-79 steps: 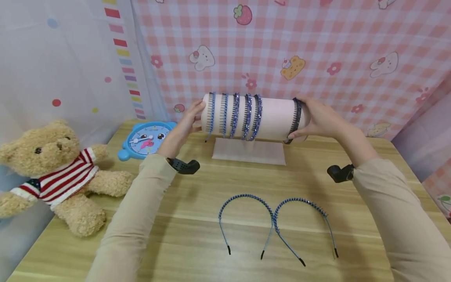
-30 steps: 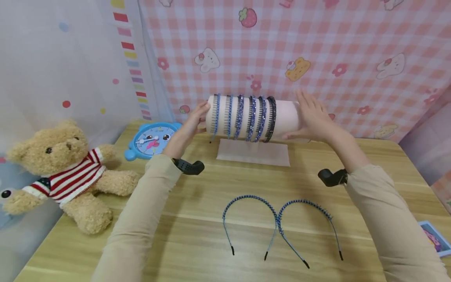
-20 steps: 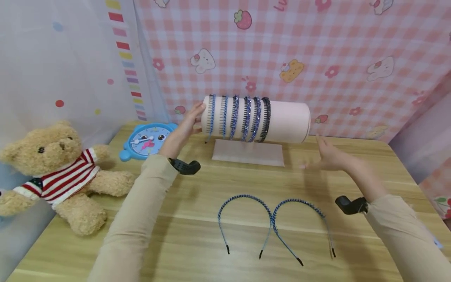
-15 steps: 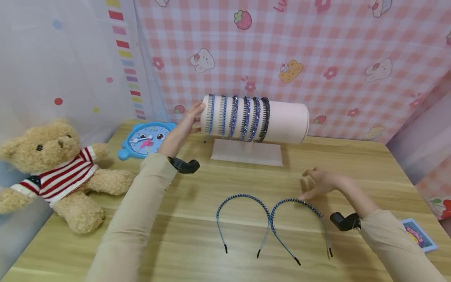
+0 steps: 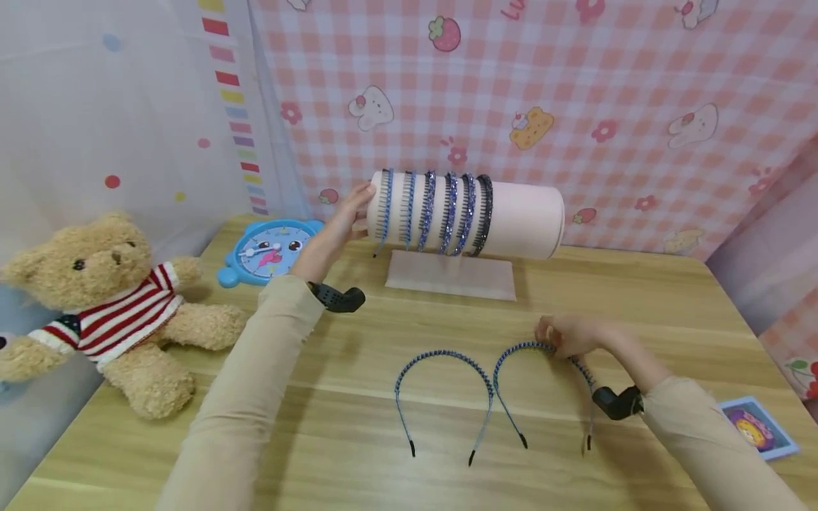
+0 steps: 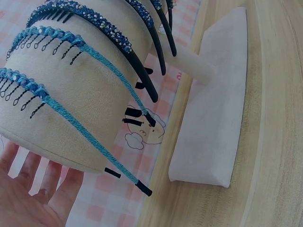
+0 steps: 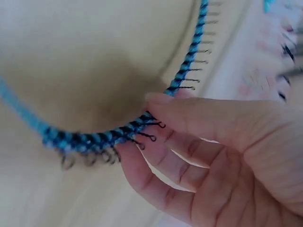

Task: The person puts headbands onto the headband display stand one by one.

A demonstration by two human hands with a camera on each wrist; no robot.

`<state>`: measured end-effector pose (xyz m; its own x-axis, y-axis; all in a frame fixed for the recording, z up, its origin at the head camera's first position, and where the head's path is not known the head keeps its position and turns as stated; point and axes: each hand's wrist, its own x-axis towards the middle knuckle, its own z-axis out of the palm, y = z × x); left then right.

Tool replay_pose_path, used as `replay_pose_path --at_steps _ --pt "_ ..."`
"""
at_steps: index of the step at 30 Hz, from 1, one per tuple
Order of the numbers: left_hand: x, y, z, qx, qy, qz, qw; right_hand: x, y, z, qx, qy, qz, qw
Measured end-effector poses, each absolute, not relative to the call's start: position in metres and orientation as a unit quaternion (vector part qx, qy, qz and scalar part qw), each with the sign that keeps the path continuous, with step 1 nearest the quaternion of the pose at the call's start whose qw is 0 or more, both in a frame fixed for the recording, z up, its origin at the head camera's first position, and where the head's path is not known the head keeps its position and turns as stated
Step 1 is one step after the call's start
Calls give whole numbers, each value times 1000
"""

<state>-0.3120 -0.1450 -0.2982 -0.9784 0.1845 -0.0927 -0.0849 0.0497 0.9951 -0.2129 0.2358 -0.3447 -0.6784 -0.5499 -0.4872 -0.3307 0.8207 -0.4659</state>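
Note:
A pale cylindrical headband stand (image 5: 527,220) on a flat base (image 5: 450,275) bears several headbands, blue ones, glittery ones and a black one (image 5: 486,216). At its left end rests my left hand (image 5: 341,220); the left wrist view shows extended fingers (image 6: 47,182) against the end's rim. My right hand (image 5: 578,335) pinches the top of a blue headband with comb teeth (image 5: 524,345) between thumb and fingers, low over the table. In the right wrist view this headband (image 7: 189,54) curves through the fingertips. Beside it a similar blue headband (image 5: 441,353) lies on the table.
A teddy bear (image 5: 83,270) in a striped sweater sits at the left. A blue toy clock (image 5: 271,248) stands behind the left forearm. At the right lies a blue-framed picture card (image 5: 760,429). A pink checked cloth (image 5: 575,71) hangs behind the wooden table (image 5: 358,426).
The black headband has slid left along the stand towards the others. My right hand has left the stand, come down and grasped the right blue headband, shifting it slightly back. The left hand stays.

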Motion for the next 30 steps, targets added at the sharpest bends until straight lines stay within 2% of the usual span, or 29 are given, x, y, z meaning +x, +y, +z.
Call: replay_pose_path --at_steps 5,11,15,24,27,30 --pt "-313 -145 -299 32 712 694 102 -222 256 -321 -201 914 -176 304" --pt "-313 -145 -300 39 716 690 99 -233 276 -290 -115 942 -205 241" --pt "-313 -146 -299 43 719 687 96 -237 277 -273 -68 957 -224 172" --pt "-314 -146 -299 39 723 683 95 -241 254 -252 8 961 -266 -71" --pt "-315 -146 -300 38 722 684 96 -243 242 -245 19 943 -312 -115" --pt "-316 -146 -300 36 721 685 97 -247 231 -239 42 908 -399 -124"
